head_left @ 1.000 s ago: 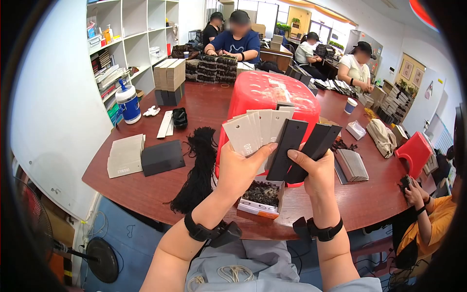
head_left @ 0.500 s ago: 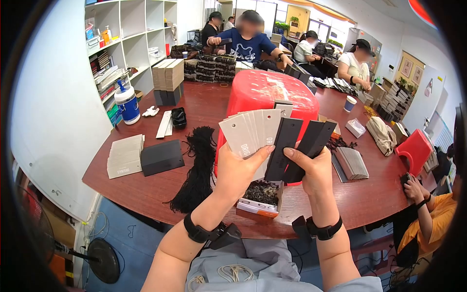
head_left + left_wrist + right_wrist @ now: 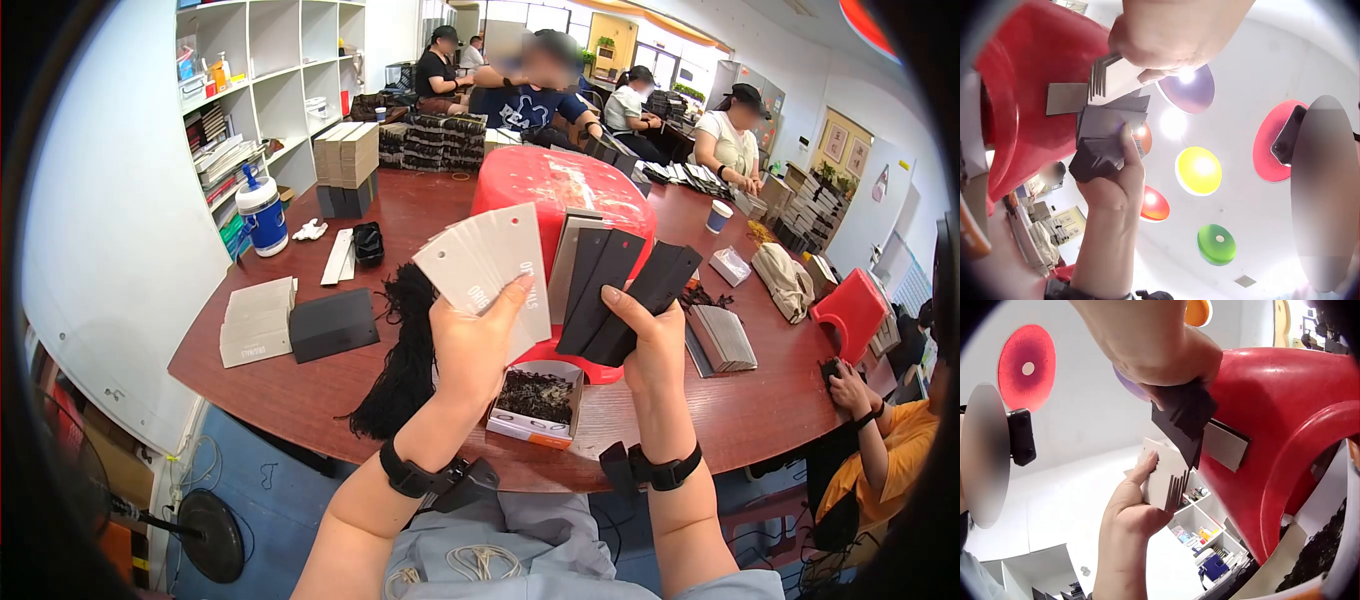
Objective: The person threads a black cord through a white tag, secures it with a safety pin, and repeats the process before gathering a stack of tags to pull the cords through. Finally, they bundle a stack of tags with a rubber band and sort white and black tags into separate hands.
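Observation:
My left hand (image 3: 465,345) grips a fan of light grey card tags (image 3: 478,262), thumb across their front; each has a hole, and white lettering shows on some. In my right hand (image 3: 655,345) is a spread of black card tags (image 3: 598,275), pinched under the thumb. The two fans stand apart at the top, side by side in front of an upturned red plastic stool (image 3: 560,185). Another grey card (image 3: 570,255) stands behind the black tags, near the stool's side. The right wrist view shows the left thumb pressing the grey tags (image 3: 1163,478).
Below the hands sits a small box (image 3: 535,400) of black bits. Black cords (image 3: 395,370) hang over the table edge at left, beside fanned grey tags (image 3: 258,322) and black tags (image 3: 333,325). More tags (image 3: 722,340) lie at right. Several people work farther back.
My left hand has moved left and tilted its grey tags away from the black ones. The black tags in my right hand are spread wider. Across the table, a person has leaned to the right.

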`<state>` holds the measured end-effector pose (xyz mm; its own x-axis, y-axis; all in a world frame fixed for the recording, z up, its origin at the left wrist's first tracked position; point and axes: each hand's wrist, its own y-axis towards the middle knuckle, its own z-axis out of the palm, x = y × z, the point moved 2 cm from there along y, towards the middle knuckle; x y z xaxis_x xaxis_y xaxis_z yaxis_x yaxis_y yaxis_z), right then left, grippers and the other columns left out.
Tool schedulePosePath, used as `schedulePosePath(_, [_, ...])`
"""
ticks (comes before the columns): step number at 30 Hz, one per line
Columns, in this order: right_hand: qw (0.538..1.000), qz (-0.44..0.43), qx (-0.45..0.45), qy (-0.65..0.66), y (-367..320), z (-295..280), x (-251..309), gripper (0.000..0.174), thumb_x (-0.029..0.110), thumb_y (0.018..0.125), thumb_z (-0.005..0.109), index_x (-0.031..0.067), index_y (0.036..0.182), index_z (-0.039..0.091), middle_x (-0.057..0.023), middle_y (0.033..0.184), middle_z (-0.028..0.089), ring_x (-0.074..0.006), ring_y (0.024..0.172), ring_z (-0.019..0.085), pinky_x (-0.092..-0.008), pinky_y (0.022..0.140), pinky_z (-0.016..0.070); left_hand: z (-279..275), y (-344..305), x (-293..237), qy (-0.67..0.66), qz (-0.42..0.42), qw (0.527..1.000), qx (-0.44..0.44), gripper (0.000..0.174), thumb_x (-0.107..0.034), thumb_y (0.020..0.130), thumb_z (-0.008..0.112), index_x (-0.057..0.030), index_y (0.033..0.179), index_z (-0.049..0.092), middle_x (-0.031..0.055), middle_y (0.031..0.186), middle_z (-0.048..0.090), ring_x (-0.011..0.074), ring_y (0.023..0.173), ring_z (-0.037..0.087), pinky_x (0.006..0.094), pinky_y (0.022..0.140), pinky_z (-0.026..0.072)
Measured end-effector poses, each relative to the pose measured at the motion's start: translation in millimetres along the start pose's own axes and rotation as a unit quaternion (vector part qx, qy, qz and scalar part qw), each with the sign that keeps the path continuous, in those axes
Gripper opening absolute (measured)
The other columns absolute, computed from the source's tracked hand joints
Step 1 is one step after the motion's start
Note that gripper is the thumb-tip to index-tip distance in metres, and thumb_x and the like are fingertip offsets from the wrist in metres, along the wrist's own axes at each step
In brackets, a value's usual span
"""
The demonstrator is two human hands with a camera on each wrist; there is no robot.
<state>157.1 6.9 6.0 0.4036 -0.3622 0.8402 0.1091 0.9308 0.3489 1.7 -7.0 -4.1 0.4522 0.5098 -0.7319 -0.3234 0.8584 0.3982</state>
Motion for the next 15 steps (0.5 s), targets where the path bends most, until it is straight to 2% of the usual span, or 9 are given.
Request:
schedulePosePath(4, [0.998, -0.02, 0.02, -0.053, 1.3, -2.7, -3.6, 0.02, -0.002, 0.067, 0.066, -0.0005, 0.084, 0.055, -0.0062, 0.08, 0.06, -0.0128, 0.072, 0.058, -0.0263, 0.066, 0.0473, -6.6, 3.4, -2.9, -0.015, 0.022, 1.0, -0.01, 0.026, 0.005, 0.074, 0.06, 0.0026, 0.099, 0.055, 0.0074, 0.093, 0.059, 0.0119, 0.081, 0.057, 0.024, 0.072, 0.0448])
schedulePosePath(9, [1.0, -0.009, 0.006, -0.018, 5.2, 1.2, -4.2, 0.02, -0.002, 0.068, 0.066, -0.0005, 0.085, 0.056, -0.0065, 0.081, 0.06, -0.0124, 0.071, 0.058, -0.0258, 0.066, 0.0469, -4.5, 1.4, -5.6, 0.013, 0.027, 1.0, 0.001, 0.023, 0.004, 0.075, 0.06, 0.0034, 0.097, 0.056, 0.0068, 0.091, 0.06, 0.011, 0.079, 0.057, 0.0235, 0.07, 0.0449])
schedulePosePath(12, [1.0, -0.007, 0.001, -0.021, 9.1, 3.0, -4.6, 0.02, -0.002, 0.068, 0.066, -0.0004, 0.085, 0.056, -0.0068, 0.082, 0.06, -0.0124, 0.072, 0.058, -0.0256, 0.067, 0.0467, -1.2, 1.0, -5.3, 0.049, 0.021, 0.998, 0.043, 0.021, 0.002, 0.075, 0.06, 0.0033, 0.096, 0.057, 0.0065, 0.09, 0.061, 0.0109, 0.079, 0.057, 0.024, 0.07, 0.0452])
schedulePosePath(14, [1.0, -0.005, 0.004, -0.024, 9.9, 3.5, -4.4, 0.02, -0.001, 0.068, 0.066, -0.0002, 0.085, 0.056, -0.007, 0.083, 0.06, -0.0124, 0.072, 0.058, -0.0256, 0.067, 0.0466, 4.6, 2.4, -2.4, 0.094, -0.043, 0.989, 0.104, 0.023, 0.004, 0.073, 0.061, 0.003, 0.096, 0.056, 0.0076, 0.091, 0.06, 0.0121, 0.081, 0.057, 0.025, 0.072, 0.0453])
schedulePosePath(15, [1.0, 0.001, 0.008, -0.02, 10.3, 3.6, -5.2, 0.02, -0.001, 0.068, 0.066, -0.0002, 0.086, 0.056, -0.0072, 0.084, 0.06, -0.0125, 0.072, 0.058, -0.0256, 0.067, 0.0466, 5.2, 4.1, -0.3, 0.093, -0.044, 0.989, 0.103, 0.023, 0.004, 0.073, 0.061, 0.003, 0.096, 0.056, 0.0076, 0.091, 0.06, 0.0121, 0.081, 0.057, 0.025, 0.072, 0.0453])
